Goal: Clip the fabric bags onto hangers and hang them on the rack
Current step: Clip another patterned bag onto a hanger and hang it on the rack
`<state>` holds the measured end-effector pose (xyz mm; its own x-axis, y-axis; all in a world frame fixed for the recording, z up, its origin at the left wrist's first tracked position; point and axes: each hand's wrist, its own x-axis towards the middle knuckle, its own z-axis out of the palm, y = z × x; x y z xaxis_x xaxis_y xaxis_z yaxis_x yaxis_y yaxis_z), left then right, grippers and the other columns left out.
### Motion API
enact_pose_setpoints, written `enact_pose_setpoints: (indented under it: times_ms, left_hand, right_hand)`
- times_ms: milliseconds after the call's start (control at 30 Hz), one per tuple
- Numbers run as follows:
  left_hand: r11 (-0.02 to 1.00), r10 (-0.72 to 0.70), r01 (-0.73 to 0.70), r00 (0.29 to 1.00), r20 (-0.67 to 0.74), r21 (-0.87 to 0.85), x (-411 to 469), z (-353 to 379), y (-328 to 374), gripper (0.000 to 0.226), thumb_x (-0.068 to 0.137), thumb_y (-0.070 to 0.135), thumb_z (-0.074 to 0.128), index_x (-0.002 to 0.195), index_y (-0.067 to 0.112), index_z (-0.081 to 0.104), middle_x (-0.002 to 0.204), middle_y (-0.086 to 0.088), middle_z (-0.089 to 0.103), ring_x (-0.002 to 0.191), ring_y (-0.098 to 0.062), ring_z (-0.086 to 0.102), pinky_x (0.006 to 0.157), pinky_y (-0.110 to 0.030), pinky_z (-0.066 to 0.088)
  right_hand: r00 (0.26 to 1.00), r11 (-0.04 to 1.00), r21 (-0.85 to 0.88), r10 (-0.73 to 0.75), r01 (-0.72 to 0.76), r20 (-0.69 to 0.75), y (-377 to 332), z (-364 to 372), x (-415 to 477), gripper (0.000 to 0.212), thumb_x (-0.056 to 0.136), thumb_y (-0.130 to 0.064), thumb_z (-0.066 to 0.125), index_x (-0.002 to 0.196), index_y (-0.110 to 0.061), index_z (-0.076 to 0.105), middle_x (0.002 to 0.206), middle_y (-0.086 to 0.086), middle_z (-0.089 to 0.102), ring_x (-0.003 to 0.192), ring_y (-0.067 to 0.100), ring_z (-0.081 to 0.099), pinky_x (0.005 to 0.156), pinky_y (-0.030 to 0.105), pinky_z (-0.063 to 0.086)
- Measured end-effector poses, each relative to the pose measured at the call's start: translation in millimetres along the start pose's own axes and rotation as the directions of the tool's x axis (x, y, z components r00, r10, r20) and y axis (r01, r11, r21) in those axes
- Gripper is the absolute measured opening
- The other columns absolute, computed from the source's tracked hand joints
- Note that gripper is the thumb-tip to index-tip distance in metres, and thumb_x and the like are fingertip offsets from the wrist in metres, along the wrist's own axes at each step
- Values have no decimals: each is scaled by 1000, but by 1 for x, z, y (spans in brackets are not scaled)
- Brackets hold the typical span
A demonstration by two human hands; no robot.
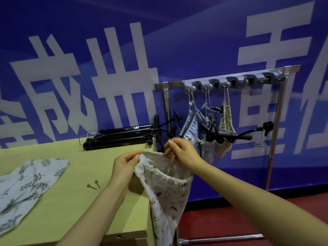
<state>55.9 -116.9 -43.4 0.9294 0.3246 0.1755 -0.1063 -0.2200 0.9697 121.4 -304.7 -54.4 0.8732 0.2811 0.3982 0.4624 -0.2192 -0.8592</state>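
Hanging mouth-up just off the right edge of the worktop (79, 201), the printed fabric bag (166, 192) runs its long axis straight down toward the floor, with its gathered rim held open between both hands. The left hand (124, 167) has its grip pinched on the near-left part of the rim, and the right hand (182, 153) has its grip pinched on the far-right part, fingers curled over the cloth. Behind them other bags (191, 128) hang by cords from the rack (276, 125), black hangers (120, 139) lie piled at the worktop's far end, and a leaf-print bag (26, 183) lies flat on its left side.
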Motion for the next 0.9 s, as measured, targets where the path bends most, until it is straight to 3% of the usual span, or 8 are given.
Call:
enact_pose_setpoints:
  times_ms: [67, 167, 233, 333, 433, 633, 800, 900]
  left_hand:
    - [997, -29, 27, 999, -21, -68, 1, -8, 0, 20, 93, 7, 54, 101, 15, 70, 96, -3, 70, 81, -11, 66, 76, -26, 57]
    - [990, -60, 56, 998, -26, -129, 2, -18, 1, 20, 95, 14, 51, 104, 13, 68, 93, -5, 69, 52, 4, 58, 37, -7, 37]
    - [985, -81, 75, 996, -30, -156, 5, -24, -2, 21, 95, 17, 51, 104, 13, 70, 94, -4, 71, 64, -3, 62, 36, -8, 35]
    - [974, -114, 102, 992, -48, -204, 19, -30, -4, 20, 94, 16, 52, 99, 14, 72, 93, -4, 73, 73, -15, 66, 41, -12, 42]
    - [965, -142, 129, 989, -44, -227, 29, -31, -7, 20, 93, 15, 53, 96, 13, 73, 90, -4, 75, 76, -17, 70, 44, -17, 49]
    - [968, -180, 166, 982, -57, -190, 51, -37, -16, 22, 95, 20, 50, 93, 16, 72, 66, 0, 69, 37, 0, 51, 42, -24, 31]
    - [959, -206, 179, 973, -105, -218, 62, -35, -26, 22, 96, 19, 50, 91, 16, 71, 54, 5, 67, 33, -2, 48, 45, -28, 24]
    - [947, -231, 194, 965, -124, -255, 63, -29, -27, 23, 96, 21, 50, 90, 13, 71, 49, 6, 65, 31, -2, 47, 37, -21, 30]
  right_hand:
    - [995, 994, 106, 21, -11, -93, -5, 2, 17, 24, 100, -23, 42, 88, -13, 60, 80, 6, 67, 58, 8, 60, 55, 17, 47]
    - [995, 998, 28, 61, -59, -75, 6, 15, 53, 14, 98, -30, 48, 91, -22, 58, 93, 3, 66, 82, 15, 62, 74, 28, 50]
    - [982, 982, -18, 190, -190, -26, 20, 28, 78, 18, 94, -37, 53, 89, -20, 56, 87, 3, 63, 85, 21, 62, 82, 37, 50]
    - [925, 923, -112, 376, -368, 59, 38, 52, 113, 42, 91, -40, 57, 60, -16, 46, 57, 2, 46, 57, 20, 49, 70, 36, 43]
    - [871, 861, -150, 492, -487, -3, 53, 74, 136, 41, 87, -47, 61, 75, -8, 54, 66, 5, 53, 66, 23, 55, 68, 36, 48]
    - [801, 799, -75, 589, -597, -105, 65, 95, 165, 46, 80, -47, 69, 86, -3, 55, 67, 8, 58, 57, 24, 54, 54, 32, 48]
    - [760, 738, 283, 648, -613, -42, 65, 86, 159, 36, 86, -21, 68, 108, 6, 57, 93, 19, 67, 53, 23, 64, 58, 33, 58]
    - [746, 645, 479, 665, -596, 33, 60, 80, 143, 25, 87, -13, 67, 100, 6, 58, 104, 22, 63, 63, 26, 69, 49, 27, 58]
